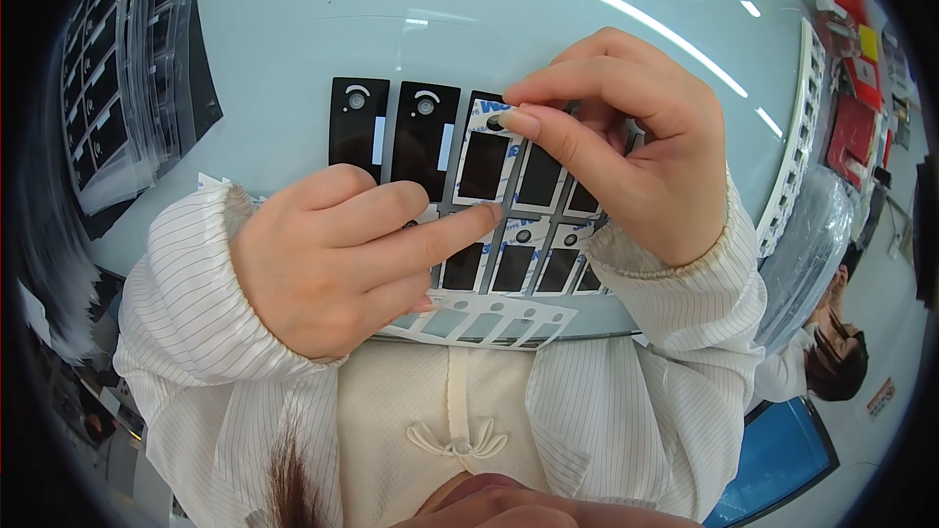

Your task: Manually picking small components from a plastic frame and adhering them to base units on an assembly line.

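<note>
Flat black panels lie in two rows on the pale blue table. The third panel (483,166) of the far row carries white backing paper (479,118) with blue print around a dark window. My right hand (641,127) pinches thumb and index finger together at this panel's top right corner, at the backing paper. My left hand (342,259) stretches its index finger to the same panel's lower edge, with its other fingers loosely bent over the near row. Two bare black panels (357,127), each with a round lens hole, stand to the left. My right hand partly covers the panels farther right.
A white cut-out sheet (489,321) lies along the table's near edge. Clear trays of black panels (108,88) are stacked at the left. A white slotted strip (794,137) and clear plastic wrap (812,249) lie at the right. Another person (831,362) sits beyond, near a blue screen (778,460).
</note>
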`<move>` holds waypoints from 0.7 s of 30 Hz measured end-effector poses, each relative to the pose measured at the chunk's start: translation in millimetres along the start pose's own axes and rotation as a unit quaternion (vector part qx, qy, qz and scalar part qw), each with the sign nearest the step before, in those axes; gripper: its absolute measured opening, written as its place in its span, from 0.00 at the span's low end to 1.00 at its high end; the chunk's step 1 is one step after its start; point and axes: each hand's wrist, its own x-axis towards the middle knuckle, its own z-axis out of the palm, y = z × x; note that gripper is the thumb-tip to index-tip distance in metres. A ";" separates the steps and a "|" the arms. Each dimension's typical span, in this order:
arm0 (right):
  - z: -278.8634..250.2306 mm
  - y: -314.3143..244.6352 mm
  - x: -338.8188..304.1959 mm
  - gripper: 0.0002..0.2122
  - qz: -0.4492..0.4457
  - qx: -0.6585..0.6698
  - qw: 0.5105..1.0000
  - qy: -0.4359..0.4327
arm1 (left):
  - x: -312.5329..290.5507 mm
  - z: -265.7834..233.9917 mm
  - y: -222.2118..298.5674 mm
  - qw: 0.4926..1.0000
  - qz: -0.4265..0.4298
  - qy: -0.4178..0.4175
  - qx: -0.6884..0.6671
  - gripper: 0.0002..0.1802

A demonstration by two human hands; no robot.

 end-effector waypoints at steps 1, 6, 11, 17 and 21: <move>0.0 -0.2 0.4 0.05 -0.001 0.000 1.000 0.000 | -0.1 -0.8 0.1 1.000 0.001 -0.004 0.003 0.15; 3.6 -1.2 0.7 0.05 -0.008 -0.016 1.000 0.016 | -0.7 0.5 -0.5 1.000 0.000 0.002 -0.004 0.15; 5.5 -0.2 0.9 0.06 -0.029 -0.036 0.999 0.024 | -0.6 0.2 -0.8 1.000 0.003 0.002 -0.005 0.15; 9.0 -4.4 -0.2 0.06 -0.028 -0.049 0.998 0.040 | -0.2 -0.6 -0.1 1.000 0.008 -0.001 -0.005 0.15; 11.8 -5.0 -1.2 0.06 -0.032 -0.053 0.997 0.055 | -1.1 0.0 0.3 1.000 0.004 -0.006 -0.004 0.15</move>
